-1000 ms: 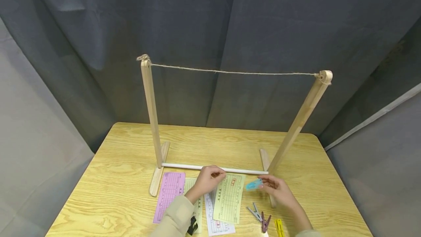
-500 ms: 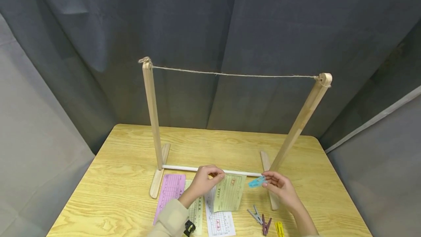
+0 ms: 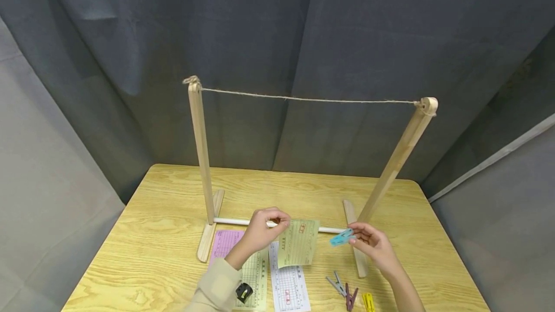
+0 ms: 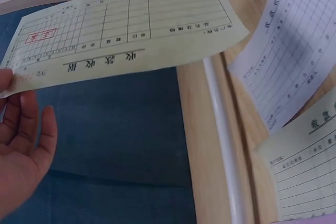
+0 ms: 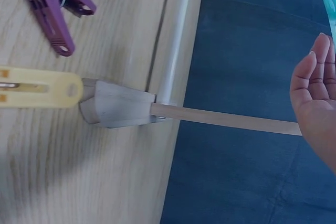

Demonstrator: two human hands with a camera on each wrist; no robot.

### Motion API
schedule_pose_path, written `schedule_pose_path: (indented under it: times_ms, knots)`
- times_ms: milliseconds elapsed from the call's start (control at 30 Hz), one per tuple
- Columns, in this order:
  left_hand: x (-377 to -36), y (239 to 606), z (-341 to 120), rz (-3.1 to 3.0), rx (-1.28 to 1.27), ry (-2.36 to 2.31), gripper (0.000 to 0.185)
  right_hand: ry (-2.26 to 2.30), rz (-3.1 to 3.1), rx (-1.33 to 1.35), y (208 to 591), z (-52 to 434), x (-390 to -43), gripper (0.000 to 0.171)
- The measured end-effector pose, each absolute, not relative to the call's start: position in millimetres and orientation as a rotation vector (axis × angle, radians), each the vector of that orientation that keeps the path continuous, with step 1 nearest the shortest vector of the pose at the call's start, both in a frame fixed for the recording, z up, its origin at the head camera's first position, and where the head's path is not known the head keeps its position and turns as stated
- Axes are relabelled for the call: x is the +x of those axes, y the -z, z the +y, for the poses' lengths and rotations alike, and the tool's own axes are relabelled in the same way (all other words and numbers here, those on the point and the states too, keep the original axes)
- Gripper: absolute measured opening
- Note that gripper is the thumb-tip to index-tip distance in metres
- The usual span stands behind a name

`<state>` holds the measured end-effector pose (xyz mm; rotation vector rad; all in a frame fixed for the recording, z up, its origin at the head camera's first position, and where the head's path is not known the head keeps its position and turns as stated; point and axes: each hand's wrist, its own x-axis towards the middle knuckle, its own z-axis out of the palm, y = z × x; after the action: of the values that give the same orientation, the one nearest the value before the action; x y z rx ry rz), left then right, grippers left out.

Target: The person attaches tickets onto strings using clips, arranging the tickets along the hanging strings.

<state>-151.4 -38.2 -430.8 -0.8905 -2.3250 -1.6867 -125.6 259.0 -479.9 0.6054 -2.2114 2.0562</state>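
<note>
My left hand (image 3: 263, 230) pinches a pale yellow-green receipt slip (image 3: 298, 243) by its upper left corner, and the sheet hangs above the table. In the left wrist view the slip (image 4: 121, 32) shows printed lines and a small red stamp, with the thumb and fingers (image 4: 27, 121) at one end. A blue clothespin (image 3: 342, 237) is held in the fingertips of my right hand (image 3: 374, 248), to the right of the slip. The right wrist view catches only part of that clothespin (image 5: 329, 4) beyond the fingers.
A wooden frame with a twine line (image 3: 308, 98) between two posts stands behind the hands, a white rod (image 3: 331, 230) across its base. Purple (image 3: 225, 244), yellow-green (image 3: 253, 278) and white slips (image 3: 288, 290) lie on the table. Grey (image 3: 336, 283), purple (image 3: 351, 297) and yellow clothespins (image 3: 368, 301) lie at right.
The left hand has lifted the yellow-green slip up and slightly left, uncovering more of the white slip below. The right hand with the blue clothespin has shifted slightly right.
</note>
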Motion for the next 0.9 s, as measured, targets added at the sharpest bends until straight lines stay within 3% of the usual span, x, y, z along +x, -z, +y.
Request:
schedule_pose_path:
  times_ms: [633, 900]
  knots:
    - [-157, 394, -56, -2.231, -0.615, 1.711, 0.004, -2.005, -2.129, 0.551, 451, 252, -129, 0.025]
    - [-171, 395, -66, -2.163, -0.569, 1.790, 0.005, -1.998, -2.027, 0.663, 435, 249, -136, 0.027]
